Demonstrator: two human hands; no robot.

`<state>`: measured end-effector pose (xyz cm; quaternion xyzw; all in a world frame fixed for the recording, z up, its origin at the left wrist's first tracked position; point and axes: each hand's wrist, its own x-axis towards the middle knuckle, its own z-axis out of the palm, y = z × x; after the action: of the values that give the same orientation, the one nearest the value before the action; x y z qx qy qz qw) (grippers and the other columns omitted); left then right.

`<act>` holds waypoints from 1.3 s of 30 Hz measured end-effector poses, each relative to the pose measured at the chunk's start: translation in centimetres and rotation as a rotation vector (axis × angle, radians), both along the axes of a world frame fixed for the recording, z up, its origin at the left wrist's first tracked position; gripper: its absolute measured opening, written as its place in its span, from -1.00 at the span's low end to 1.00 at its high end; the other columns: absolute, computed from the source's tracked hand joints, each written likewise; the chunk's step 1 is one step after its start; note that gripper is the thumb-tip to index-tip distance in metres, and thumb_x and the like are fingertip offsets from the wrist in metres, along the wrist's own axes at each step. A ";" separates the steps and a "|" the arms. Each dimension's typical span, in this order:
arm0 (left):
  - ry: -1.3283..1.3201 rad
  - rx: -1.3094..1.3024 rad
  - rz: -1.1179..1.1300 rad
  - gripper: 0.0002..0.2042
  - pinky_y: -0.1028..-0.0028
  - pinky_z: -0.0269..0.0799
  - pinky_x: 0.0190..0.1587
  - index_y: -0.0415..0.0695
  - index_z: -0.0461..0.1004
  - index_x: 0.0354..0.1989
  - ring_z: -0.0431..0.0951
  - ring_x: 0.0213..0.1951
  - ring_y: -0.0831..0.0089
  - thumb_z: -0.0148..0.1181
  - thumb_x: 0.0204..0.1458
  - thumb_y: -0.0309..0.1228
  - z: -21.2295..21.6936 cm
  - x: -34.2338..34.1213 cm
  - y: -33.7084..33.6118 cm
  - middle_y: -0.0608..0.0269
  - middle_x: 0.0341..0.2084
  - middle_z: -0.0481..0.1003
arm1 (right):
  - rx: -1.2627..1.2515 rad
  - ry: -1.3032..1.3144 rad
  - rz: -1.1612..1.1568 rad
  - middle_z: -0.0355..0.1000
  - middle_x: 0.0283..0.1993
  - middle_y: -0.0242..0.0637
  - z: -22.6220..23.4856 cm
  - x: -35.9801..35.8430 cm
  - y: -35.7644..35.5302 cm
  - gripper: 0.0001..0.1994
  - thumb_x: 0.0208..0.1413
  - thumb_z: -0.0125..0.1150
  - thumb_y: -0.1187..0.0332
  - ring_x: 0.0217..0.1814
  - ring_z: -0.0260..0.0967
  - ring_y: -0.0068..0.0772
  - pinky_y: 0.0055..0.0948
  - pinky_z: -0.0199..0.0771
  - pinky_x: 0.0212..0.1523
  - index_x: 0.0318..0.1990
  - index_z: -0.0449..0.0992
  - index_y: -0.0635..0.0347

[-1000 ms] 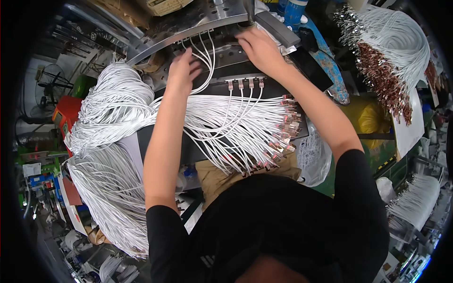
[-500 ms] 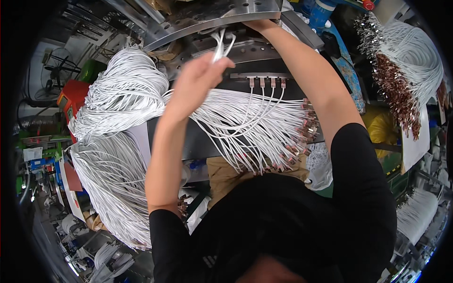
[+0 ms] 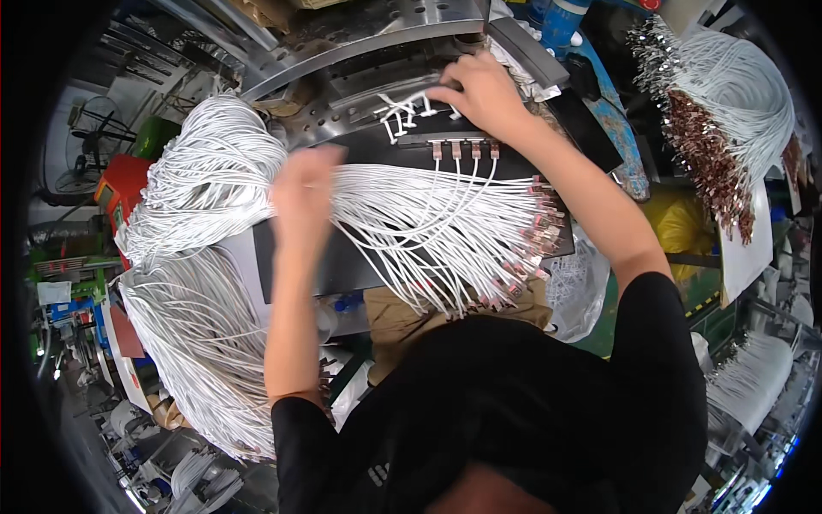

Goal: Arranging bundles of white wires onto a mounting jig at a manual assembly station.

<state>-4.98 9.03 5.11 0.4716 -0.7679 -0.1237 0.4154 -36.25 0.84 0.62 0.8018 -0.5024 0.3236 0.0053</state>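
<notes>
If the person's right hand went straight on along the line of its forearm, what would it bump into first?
Probably the front edge of the perforated metal plate, just beyond the right hand. Depth is unclear, though: the hand might pass beneath it instead.

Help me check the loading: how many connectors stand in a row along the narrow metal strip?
4, along the near edge of the metal strip: leftmost connector, second connector, third connector, and rightmost connector, near the strip's right end. None looks hidden.
</notes>
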 end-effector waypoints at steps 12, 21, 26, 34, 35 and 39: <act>-0.277 0.045 -0.381 -0.88 0.26 0.46 -0.23 -0.18 0.57 -0.31 0.51 -0.31 0.18 0.24 0.13 -0.38 -1.1 -10.7 3.3 0.18 -0.40 0.52 | 0.236 -0.069 0.124 0.41 -0.18 -0.14 -0.6 -4.7 5.5 -0.68 0.21 0.22 0.28 -0.03 0.36 -0.12 -0.31 0.35 0.02 0.08 0.55 0.18; -0.557 0.059 -0.062 -0.73 0.27 0.52 -0.31 -0.22 0.57 -0.53 0.60 -0.37 0.16 0.19 0.12 -0.28 -0.5 -8.6 -2.0 0.06 -0.54 0.55 | -0.013 -0.451 0.036 0.49 -0.17 -0.09 0.7 3.9 -8.6 -0.78 0.23 0.13 0.25 -0.06 0.42 -0.11 -0.22 0.44 -0.02 -0.17 0.53 0.22; -0.583 0.176 0.035 -0.68 0.18 0.54 -0.23 -0.25 0.58 -0.53 0.64 -0.30 0.10 0.13 0.08 -0.23 0.8 -10.2 -9.4 -0.04 -0.45 0.60 | 0.054 -0.255 -0.044 0.49 -0.10 0.01 -4.2 1.7 -20.7 -0.75 0.26 0.07 0.28 -0.02 0.43 -0.04 -0.15 0.43 -0.02 -0.10 0.50 0.29; -0.370 0.166 0.084 -0.74 0.14 0.52 -0.12 -0.17 0.61 -0.28 0.62 -0.28 0.02 0.08 0.11 -0.26 -0.8 -8.1 -12.0 0.02 -0.44 0.61 | -0.015 0.035 0.056 0.47 0.03 0.12 -1.3 3.7 -11.5 -0.67 0.28 0.01 0.24 0.12 0.40 0.08 -0.06 0.36 0.14 0.00 0.49 0.33; -0.328 0.045 0.128 -0.74 0.15 0.52 -0.10 -0.16 0.61 -0.23 0.62 -0.27 0.01 0.08 0.13 -0.26 -1.7 -6.8 -12.2 0.04 -0.44 0.61 | 0.068 -0.021 0.117 0.45 0.07 0.13 1.0 5.9 -8.0 -0.63 0.29 0.02 0.18 0.17 0.38 0.08 -0.08 0.33 0.20 0.04 0.49 0.32; -0.570 0.352 0.164 -0.53 0.07 0.20 0.30 -0.19 0.40 0.21 0.36 0.26 0.10 0.02 0.11 -0.33 -2.0 -6.2 -15.1 -0.07 0.19 0.42 | -0.001 0.068 0.084 0.41 0.18 0.09 3.1 6.6 -3.6 -0.51 0.30 0.00 0.04 0.28 0.30 0.07 -0.12 0.22 0.31 0.14 0.47 0.29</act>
<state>-11.15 -6.03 3.08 0.6119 -0.7794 -0.0838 0.1050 -29.66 -2.72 3.74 0.8329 -0.4675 0.2961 0.0092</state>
